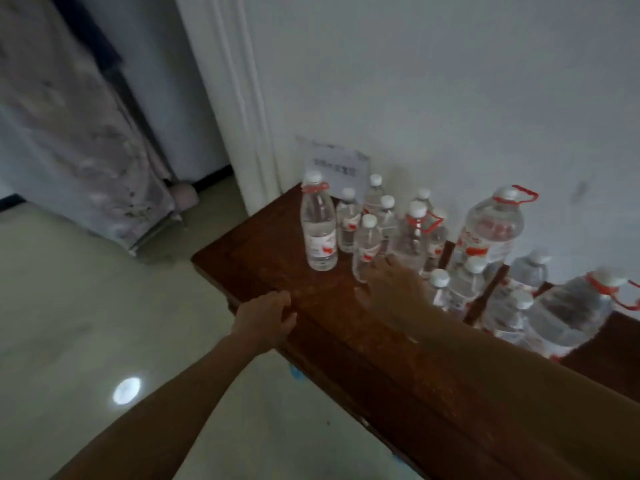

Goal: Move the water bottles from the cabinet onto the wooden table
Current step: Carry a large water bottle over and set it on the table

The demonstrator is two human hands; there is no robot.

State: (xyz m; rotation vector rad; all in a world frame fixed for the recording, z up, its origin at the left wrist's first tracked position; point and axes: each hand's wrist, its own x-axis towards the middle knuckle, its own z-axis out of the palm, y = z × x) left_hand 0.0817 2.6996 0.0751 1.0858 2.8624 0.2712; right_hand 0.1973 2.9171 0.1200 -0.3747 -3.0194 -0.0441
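Several clear water bottles with white caps stand on a dark red-brown wooden cabinet top (263, 258) against the white wall. A tall bottle (318, 226) stands at the left of the group, with small bottles (366, 247) beside it and large jugs with red handles (491, 230) to the right. My right hand (391, 289) reaches in among the small bottles with its fingers spread, touching or almost touching one; it is blurred. My left hand (270, 317) rests on the cabinet's front edge, fingers loosely curled and holding nothing.
A white paper sign (337, 164) leans on the wall behind the bottles. A white door frame (235, 98) stands left of the cabinet. Pale tiled floor (86, 323) lies to the left, with a fabric-covered object (86, 140) at the back left.
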